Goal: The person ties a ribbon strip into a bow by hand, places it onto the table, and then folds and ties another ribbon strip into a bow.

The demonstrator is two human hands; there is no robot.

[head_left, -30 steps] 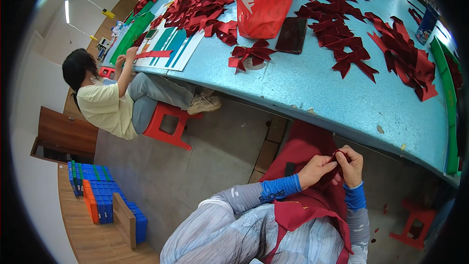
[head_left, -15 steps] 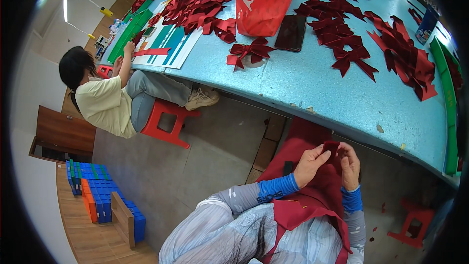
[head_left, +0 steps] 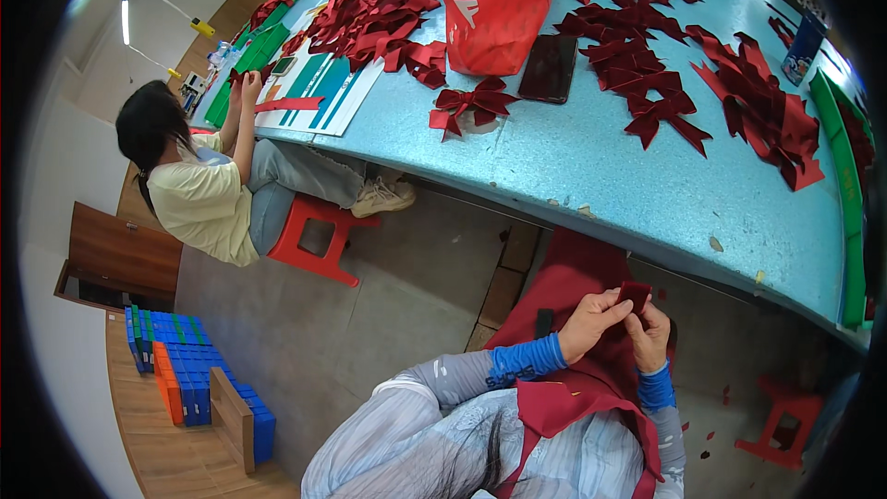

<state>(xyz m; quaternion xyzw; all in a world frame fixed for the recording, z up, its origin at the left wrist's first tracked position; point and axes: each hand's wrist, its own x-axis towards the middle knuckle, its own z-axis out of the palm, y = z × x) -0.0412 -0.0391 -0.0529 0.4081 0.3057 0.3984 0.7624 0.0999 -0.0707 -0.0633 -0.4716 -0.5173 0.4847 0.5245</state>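
Above my lap, a short folded piece of dark red ribbon (head_left: 635, 295) is pinched between the fingertips of both hands. My left hand (head_left: 591, 322) grips its left side, thumb on top. From the right, my right hand (head_left: 651, 334) closes on its lower right edge. A dark red apron (head_left: 587, 282) spreads over my legs below. On the blue table ahead lies a finished-looking red bow (head_left: 473, 106). Farther right are a string of red bows (head_left: 637, 74) and a heap of red ribbon pieces (head_left: 762, 111).
A red bag (head_left: 485, 18) and a dark phone (head_left: 549, 67) rest on the table (head_left: 591, 166). A green bin (head_left: 841, 194) stands at its right end. On the left, a co-worker (head_left: 199, 194) sits on a red stool (head_left: 319, 233), handling ribbon. Another red stool (head_left: 785, 420) is at lower right.
My right hand has come down and closer to the left one, its fingers now at the ribbon's lower edge. The ribbon piece has turned slightly. The co-worker's hands have risen and come together.
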